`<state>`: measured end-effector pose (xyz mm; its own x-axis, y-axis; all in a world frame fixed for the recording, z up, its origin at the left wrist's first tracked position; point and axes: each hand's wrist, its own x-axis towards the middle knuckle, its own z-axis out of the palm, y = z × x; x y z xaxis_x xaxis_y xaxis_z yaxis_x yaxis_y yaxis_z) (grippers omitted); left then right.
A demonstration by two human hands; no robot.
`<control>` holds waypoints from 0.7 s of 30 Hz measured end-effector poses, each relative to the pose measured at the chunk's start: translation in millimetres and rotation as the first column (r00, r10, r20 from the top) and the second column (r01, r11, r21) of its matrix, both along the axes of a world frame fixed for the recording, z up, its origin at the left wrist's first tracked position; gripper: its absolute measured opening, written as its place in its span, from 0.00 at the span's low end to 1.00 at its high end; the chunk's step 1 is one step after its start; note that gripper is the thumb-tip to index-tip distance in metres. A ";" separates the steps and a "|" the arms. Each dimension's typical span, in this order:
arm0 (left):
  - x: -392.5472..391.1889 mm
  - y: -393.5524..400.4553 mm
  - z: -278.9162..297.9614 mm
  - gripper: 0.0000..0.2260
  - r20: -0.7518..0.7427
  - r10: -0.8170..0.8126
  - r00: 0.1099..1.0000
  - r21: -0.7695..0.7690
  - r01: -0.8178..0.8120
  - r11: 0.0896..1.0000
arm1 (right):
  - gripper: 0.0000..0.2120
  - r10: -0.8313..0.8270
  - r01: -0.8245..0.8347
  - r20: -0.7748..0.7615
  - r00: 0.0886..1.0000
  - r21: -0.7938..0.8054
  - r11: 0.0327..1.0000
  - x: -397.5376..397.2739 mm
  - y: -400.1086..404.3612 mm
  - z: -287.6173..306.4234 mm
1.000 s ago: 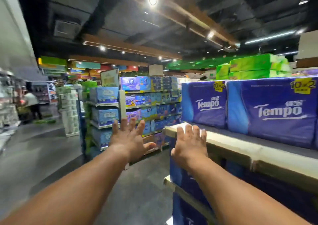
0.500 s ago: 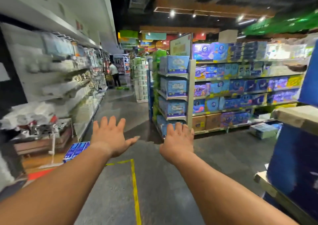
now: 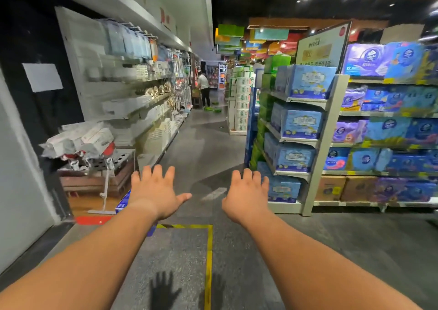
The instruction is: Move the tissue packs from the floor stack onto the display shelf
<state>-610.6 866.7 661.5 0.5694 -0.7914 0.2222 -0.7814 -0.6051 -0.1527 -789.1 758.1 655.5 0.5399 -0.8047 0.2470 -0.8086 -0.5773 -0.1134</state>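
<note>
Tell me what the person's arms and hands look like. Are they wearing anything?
No. Both arms are bare all the way to the picture's edge, with no sleeves showing. The left hand and right hand have no gloves, rings, or watch. A paler band crosses the left wrist.

View has swung left, off the Tempo shelf, into the aisle (image 3: 208, 144).

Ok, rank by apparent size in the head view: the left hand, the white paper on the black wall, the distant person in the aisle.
1. left hand, inflated by nearness
2. white paper
3. distant person, shrunk by distance
</note>
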 end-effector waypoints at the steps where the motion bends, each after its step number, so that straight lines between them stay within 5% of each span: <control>1: 16.5 -17.6 -4.3 0.42 0.000 0.013 1.000 0.009 -0.013 1.000 | 0.30 0.008 -0.008 -0.003 1.000 0.001 1.000 15.3 -17.6 -4.1; 13: 174.1 -230.0 -80.7 0.42 -0.100 0.108 0.989 0.123 -0.095 0.988 | 0.30 0.109 -0.110 -0.083 0.991 -0.014 0.994 171.9 -234.6 -65.6; 21: 257.9 -379.5 -141.1 0.41 -0.164 0.340 0.926 0.082 -0.331 0.940 | 0.33 0.315 -0.320 -0.134 0.940 -0.019 0.947 276.4 -424.9 -104.0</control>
